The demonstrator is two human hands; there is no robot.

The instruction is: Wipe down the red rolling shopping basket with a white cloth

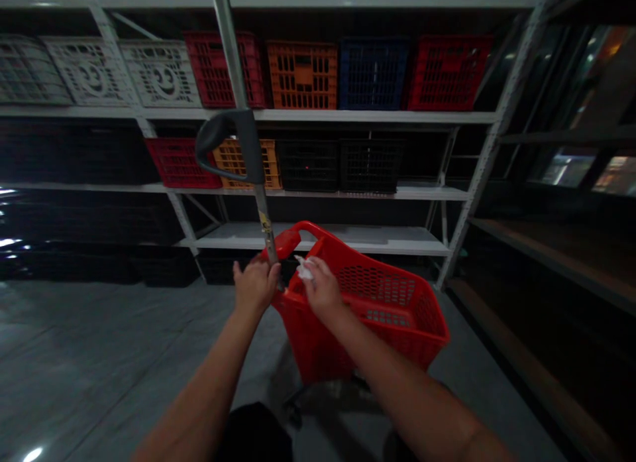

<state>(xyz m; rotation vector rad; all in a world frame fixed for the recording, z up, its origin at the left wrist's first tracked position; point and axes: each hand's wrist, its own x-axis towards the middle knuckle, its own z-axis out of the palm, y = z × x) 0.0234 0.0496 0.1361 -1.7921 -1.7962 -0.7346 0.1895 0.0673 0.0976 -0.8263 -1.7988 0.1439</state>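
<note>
A red plastic shopping cart (322, 343) stands in front of me, its basket with perforated sides pointing right. From its handle end rises a metal pole (233, 57) with a dark grey loop grip (252, 147) partway up. My left hand (253, 286) is closed around the cart's handle end at the foot of the pole, thumb against the pole; most of its fingers are hidden. In my right hand (324, 291), above the near rim of the basket, a crumpled white tissue (304, 270) is pinched between thumb and fingers.
Behind the cart runs a white metal shelving rack (368, 117) with orange (303, 77), red (450, 74), blue (373, 74), black and white crates. Dark shelves (561, 250) line the right side. A grey concrete floor (124, 349) extends to the left.
</note>
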